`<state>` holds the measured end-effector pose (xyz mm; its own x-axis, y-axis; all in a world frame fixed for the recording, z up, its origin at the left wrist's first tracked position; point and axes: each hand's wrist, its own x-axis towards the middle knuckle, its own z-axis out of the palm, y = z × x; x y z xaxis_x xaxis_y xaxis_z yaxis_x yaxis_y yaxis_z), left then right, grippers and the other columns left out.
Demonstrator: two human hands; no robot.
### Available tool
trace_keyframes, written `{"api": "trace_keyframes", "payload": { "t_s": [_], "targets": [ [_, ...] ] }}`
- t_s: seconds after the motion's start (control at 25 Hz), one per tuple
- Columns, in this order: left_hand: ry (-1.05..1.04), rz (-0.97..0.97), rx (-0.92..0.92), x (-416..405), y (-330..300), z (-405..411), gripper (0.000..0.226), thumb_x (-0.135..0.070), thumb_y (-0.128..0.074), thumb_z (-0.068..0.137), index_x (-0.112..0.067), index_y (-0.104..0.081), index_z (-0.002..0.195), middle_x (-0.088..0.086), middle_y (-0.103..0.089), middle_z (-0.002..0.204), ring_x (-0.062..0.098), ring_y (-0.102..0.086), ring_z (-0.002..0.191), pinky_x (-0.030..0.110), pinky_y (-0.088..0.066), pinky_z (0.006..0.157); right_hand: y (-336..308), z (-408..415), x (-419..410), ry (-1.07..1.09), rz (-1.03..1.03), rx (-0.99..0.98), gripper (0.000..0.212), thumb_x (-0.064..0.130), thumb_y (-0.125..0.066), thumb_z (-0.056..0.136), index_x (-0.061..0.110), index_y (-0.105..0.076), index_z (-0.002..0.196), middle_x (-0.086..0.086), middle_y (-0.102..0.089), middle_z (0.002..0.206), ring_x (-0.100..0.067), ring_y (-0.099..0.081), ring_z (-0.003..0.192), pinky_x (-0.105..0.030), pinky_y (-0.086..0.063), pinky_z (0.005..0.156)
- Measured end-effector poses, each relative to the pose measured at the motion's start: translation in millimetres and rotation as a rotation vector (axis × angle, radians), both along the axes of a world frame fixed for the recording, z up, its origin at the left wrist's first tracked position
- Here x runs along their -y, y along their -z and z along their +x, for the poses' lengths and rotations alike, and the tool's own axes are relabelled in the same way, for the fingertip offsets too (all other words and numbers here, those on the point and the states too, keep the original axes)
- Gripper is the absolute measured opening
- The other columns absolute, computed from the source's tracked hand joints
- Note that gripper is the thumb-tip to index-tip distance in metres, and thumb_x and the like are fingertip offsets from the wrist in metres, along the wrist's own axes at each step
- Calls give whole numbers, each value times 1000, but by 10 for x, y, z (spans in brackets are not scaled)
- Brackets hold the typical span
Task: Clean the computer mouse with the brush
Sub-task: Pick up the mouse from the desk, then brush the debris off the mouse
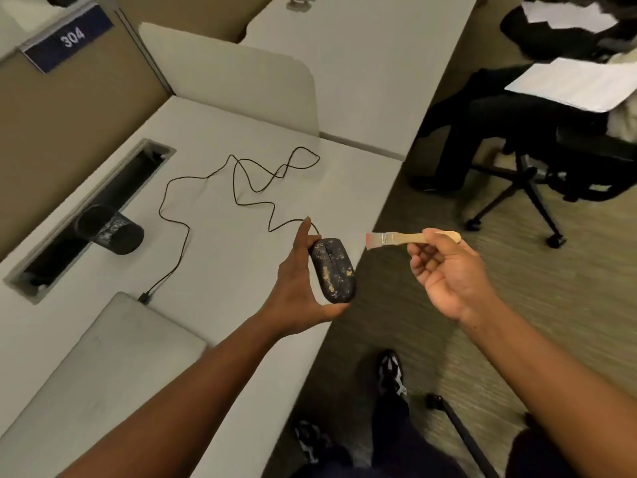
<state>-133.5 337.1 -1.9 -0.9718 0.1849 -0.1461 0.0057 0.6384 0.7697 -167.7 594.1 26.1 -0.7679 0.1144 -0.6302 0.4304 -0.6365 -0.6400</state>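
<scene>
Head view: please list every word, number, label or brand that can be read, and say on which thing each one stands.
"304" in white digits on the dark blue sign fixed to the partition at the upper left.
Papers on the seated person's lap: any print is too blurred to read.
Mouse, brush, mesh pen cup: no readable label or brand.

The worktop is pale grey and runs under and to the left of the left hand. A thin black cable lies on it in loose loops beyond this hand, and its plug meets a closed grey laptop lying nearer, left of the forearm. Far to the left of the hand, a black mesh cup stands beside a long open cable slot. A low white divider stands at the far edge.
</scene>
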Motion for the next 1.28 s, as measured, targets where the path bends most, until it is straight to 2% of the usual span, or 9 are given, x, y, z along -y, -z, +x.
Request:
{"api": "trace_keyframes", "payload": {
  "t_s": [0.16, 0.44, 0.68, 0.88, 1.08, 1.28],
  "targets": [
    [110, 2, 46, -117, 43, 267, 154, -39, -101, 60, -49, 14, 161, -14, -36, 156, 14, -42, 145, 46, -42, 121, 69, 457, -79, 66, -11, 36, 7, 9, -66, 96, 15, -66, 100, -4, -71, 78, -15, -72, 72, -25, -56, 64],
    [146, 8, 122, -524, 172, 480, 153, -39, -101, 62, -50, 15, 161, -21, -33, 158, 7, -39, 145, 33, -36, 122, 255, 583, -411, 58, -61, 90, 13, 9, -67, 96, 12, -65, 108, -5, -67, 80, -15, -71, 71, -24, -56, 61],
    [130, -3, 120, -902, 174, 599, 155, -42, -100, 59, -54, 19, 159, -18, -34, 158, 13, -41, 146, 44, -41, 122, 377, 498, -758, -5, -78, 99, 8, 8, -66, 96, 12, -67, 103, -6, -68, 80, -16, -71, 71, -25, -56, 61],
    [103, -8, 79, -1040, 210, 691, 159, -38, -100, 61, -47, 24, 159, -9, -37, 155, 17, -44, 145, 50, -44, 119, 362, 476, -971, -48, -47, 65, 5, 9, -65, 97, 13, -67, 96, -7, -67, 82, -16, -69, 73, -26, -55, 64],
    [106, -17, 35, -1044, 222, 709, 159, -41, -99, 60, -55, 28, 154, -6, -38, 154, 21, -45, 144, 52, -46, 115, 326, 490, -975, -99, 0, 23, 3, 10, -67, 97, 11, -65, 98, -11, -72, 82, -20, -71, 74, -28, -58, 64],
    [155, -86, -34, -1011, 243, 701, 155, -48, -93, 64, -51, 34, 153, -5, -35, 157, 26, -44, 139, 58, -44, 112, 319, 472, -828, -173, 22, -5, 5, 11, -64, 99, 10, -62, 103, -10, -74, 80, -20, -72, 71, -28, -59, 64]
  ]
}}
